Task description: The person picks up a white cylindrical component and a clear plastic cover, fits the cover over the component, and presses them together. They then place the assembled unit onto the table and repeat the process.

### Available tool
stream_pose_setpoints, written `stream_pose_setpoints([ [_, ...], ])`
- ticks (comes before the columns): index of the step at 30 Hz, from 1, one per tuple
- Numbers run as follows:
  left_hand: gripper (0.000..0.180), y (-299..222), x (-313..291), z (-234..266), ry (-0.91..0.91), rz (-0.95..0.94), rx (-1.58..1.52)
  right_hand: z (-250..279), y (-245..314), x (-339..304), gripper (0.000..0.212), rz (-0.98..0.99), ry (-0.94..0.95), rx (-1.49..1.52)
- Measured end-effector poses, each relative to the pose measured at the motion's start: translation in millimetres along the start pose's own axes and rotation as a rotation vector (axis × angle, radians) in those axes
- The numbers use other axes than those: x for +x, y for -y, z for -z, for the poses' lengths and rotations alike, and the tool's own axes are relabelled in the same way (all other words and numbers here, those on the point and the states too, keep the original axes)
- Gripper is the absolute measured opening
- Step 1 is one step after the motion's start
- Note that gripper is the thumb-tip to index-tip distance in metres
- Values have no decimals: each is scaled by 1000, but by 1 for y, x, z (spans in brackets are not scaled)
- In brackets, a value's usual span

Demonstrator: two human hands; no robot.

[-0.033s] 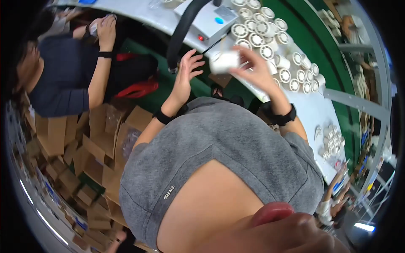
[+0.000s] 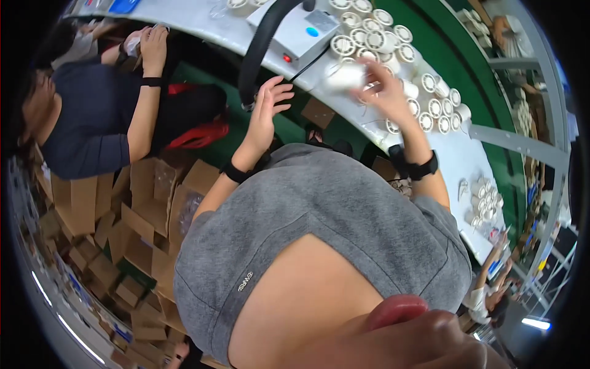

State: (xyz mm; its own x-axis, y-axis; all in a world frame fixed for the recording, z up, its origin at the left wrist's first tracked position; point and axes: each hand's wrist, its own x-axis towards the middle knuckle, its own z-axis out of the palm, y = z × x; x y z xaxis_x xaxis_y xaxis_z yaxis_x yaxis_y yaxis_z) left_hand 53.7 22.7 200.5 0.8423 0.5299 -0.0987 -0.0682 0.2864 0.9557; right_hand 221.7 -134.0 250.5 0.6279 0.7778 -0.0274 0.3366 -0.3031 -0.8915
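Note:
A smooth white cylinder (image 2: 345, 77), blurred by motion, is in my right hand (image 2: 388, 95) above the front edge of the worktable. The fingers and thumb grip its right end. My left hand (image 2: 263, 117) is open, with fingers spread and nothing in it, beside the lower end of a thick black hose (image 2: 261, 55). Behind my right hand, many white cylindrical parts with slotted round ends (image 2: 375, 40) stand and lie in a cluster on the white table (image 2: 359, 107).
A white box-shaped device (image 2: 292, 31) with a red light stands on the table behind the hose. To the left sits a co-worker in a dark shirt (image 2: 89, 117). Open cardboard boxes (image 2: 135, 240) are piled below. More white parts (image 2: 485, 203) lie farther right on the table.
My right hand has carried the white cylinder to the right and slightly up, away from my left hand. My left hand stays open in nearly the same place.

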Motion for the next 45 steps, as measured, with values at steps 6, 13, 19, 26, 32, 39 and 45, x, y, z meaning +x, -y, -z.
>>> stream_pose_setpoints([
  [6, 29, 11, 9, 9, 207, 132, 283, 157, -125, 17, 59, -347, -583, -701],
  [13, 25, 11, -5, -12, 252, 147, 562, 178, -198, 53, 67, -611, -248, -943],
  [19, 26, 9, -4, -26, 266, 211, 745, 155, -157, 66, 66, -311, -129, -1012],
  [26, 27, 4, -2, -52, 260, 65, 743, 88, -140, 87, 62, 249, -103, -1056],
  [32, 33, 1, -12, -40, 200, 53, 729, 86, -76, 61, 55, 106, -141, -431],
  [39, 45, 16, -10, -24, 218, 479, -75, -3, 1, -7, 49, 344, 237, -226],
  [45, 55, 32, -29, 12, 381, 641, -451, -63, -3, -15, 51, 592, 531, -434],
])
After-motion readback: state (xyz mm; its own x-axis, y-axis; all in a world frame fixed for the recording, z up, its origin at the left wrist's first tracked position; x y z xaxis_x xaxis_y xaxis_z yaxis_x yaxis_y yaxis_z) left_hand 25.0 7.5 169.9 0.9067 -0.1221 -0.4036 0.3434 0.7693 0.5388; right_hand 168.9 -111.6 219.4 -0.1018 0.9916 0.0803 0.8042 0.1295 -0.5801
